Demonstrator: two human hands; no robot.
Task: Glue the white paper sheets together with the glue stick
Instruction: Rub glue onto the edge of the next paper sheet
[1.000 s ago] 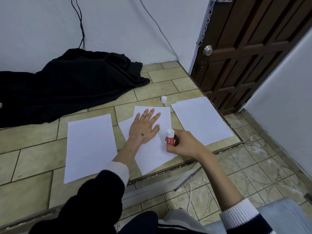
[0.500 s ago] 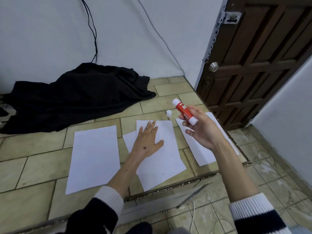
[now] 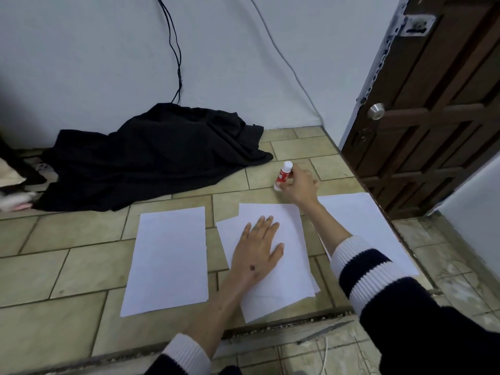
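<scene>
The main risk, as I judge it, lies under the left hand [image 3: 255, 255]: it is the only thing pinning the middle stack of white paper sheets [image 3: 286, 277], whose edges sit visibly out of line with each other, so if it lifts or slides while any glue between them is wet, the sheets could set crooked or peel apart. A second risk is the glue stick [image 3: 282, 176], which appears to be standing on the tiled floor [image 3: 81, 269] beyond the sheets, close to the black cloth [image 3: 151, 158]; a nudge from the withdrawing fingers could tip it, and whether its cap is on cannot be told with certainty, though a white top shows. The right hand [image 3: 299, 185] reaches far forward across the stack, its fingers curled around the red tube in a light grip, thumb side against the label. The left hand lies flat and fully spread, palm down on the top sheet, holding nothing. A single sheet [image 3: 167, 255] lies apart to the left, and another sheet [image 3: 365, 212] lies to the right, partly under the right forearm, near the wooden door [image 3: 438, 117].
</scene>
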